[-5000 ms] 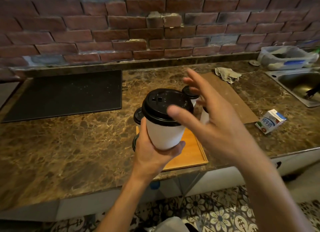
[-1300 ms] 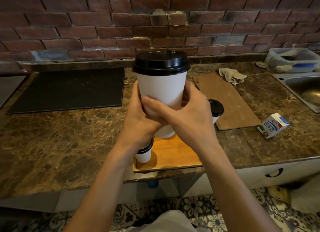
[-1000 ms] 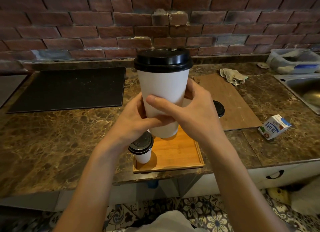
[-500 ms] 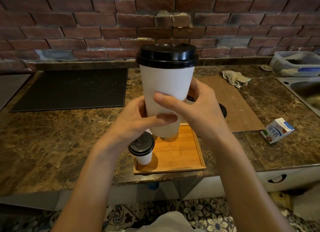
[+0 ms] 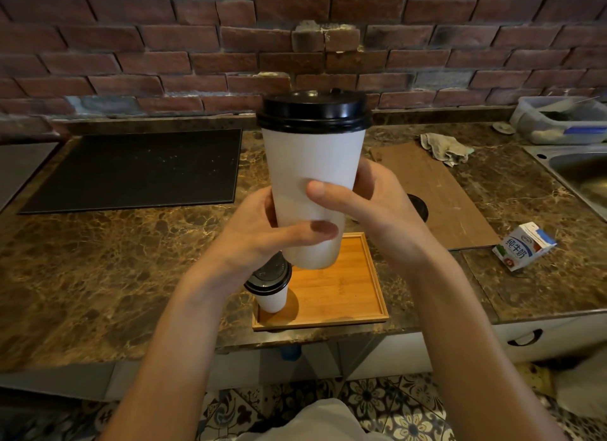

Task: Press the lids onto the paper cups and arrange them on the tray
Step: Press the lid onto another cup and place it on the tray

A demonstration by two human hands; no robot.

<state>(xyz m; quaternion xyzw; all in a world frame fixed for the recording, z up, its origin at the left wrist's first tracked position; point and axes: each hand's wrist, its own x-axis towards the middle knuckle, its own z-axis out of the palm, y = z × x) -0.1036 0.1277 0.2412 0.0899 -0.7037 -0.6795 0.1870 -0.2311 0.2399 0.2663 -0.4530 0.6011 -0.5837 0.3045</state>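
Gripping a tall white paper cup (image 5: 312, 164) in both hands, upright and lifted clear of the worktop (image 5: 98, 260). Curling the left hand (image 5: 259, 240) round the lower wall from the left side, with the thumb laid across the front close to the base. Wrapping the right hand (image 5: 371, 210) round from the right side, with the thumb pressed on the front just above the left thumb and the fingers out of sight behind the cup. Capped with a black lid (image 5: 313, 112), level on the rim along the side that shows.

Straight below the hands, a wooden tray (image 5: 348, 296) near the front edge of the worktop. Under the left wrist, in the tray's near-left corner, a small white cup (image 5: 271, 297), upright, wearing its own black lid (image 5: 269, 276). Just behind the right hand, the dark edge of another lid (image 5: 418, 205), mostly hidden, by the edge of a brown board (image 5: 437, 190).

Out to the right of the right hand, well apart, a milk carton (image 5: 522, 245) tipped over on the worktop. Beyond the right hand, at the far end of the board, a crumpled cloth (image 5: 445, 148). Far right, a sink (image 5: 578, 171) and behind it a plastic container (image 5: 558, 121). Off to the left of the left hand, a black mat (image 5: 138, 167), flat on the worktop.
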